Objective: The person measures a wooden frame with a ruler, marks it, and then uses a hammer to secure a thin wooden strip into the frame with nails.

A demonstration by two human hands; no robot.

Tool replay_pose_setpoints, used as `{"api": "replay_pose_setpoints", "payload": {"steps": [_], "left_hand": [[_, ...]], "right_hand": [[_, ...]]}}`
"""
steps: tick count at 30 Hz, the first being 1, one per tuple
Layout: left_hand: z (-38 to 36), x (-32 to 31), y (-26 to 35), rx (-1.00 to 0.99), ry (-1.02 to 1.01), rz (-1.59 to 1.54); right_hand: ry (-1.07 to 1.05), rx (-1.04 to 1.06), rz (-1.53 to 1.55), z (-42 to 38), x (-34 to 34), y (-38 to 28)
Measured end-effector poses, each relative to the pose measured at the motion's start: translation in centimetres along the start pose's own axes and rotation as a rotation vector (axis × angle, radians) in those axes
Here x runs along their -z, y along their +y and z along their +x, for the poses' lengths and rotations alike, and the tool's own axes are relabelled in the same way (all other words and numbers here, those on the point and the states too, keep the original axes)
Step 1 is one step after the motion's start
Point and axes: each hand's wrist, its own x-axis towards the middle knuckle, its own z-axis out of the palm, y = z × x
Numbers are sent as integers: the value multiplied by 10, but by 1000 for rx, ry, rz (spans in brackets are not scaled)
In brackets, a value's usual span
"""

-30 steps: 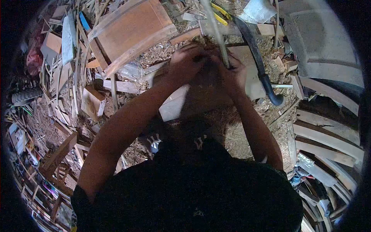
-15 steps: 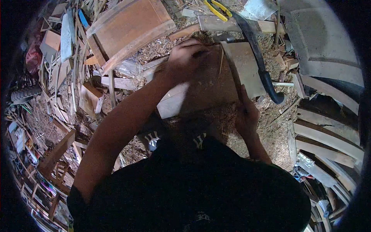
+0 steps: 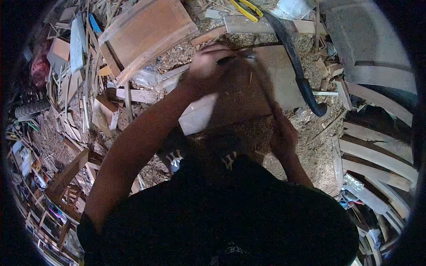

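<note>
My left hand (image 3: 206,64) is closed round a dark-handled tool (image 3: 225,60) whose shiny metal end is blurred; I cannot make out its kind. The tool's end is at the upper end of a thin, dark strip (image 3: 267,91), which slants over a wooden board (image 3: 284,82). Around the strip's lower end, my right hand (image 3: 284,135) is closed. The board lies in front of my shoes, partly in shadow. Beyond its right side rests a long black machete-like tool (image 3: 293,57) with a hooked handle.
A yellow-handled tool (image 3: 246,9) lies at the top. A brown wooden panel (image 3: 148,37) is at upper left, a grey panel (image 3: 368,44) at upper right. Scrap wood slats (image 3: 377,155) are stacked at right; wood chips and offcuts cover the ground.
My left hand has shifted slightly left, blurred by motion, with the tool's metal end now by the strip's upper end. My right hand stays nearly in place.
</note>
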Motion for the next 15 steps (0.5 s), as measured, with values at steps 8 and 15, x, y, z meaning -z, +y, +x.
{"api": "replay_pose_setpoints", "payload": {"steps": [8, 15], "left_hand": [[-1, -5, -4, 107, -6, -3], [2, 0, -1, 5, 25, 35]], "right_hand": [[-59, -34, -1, 4, 11, 0], [-48, 17, 32, 13, 4, -2]]}}
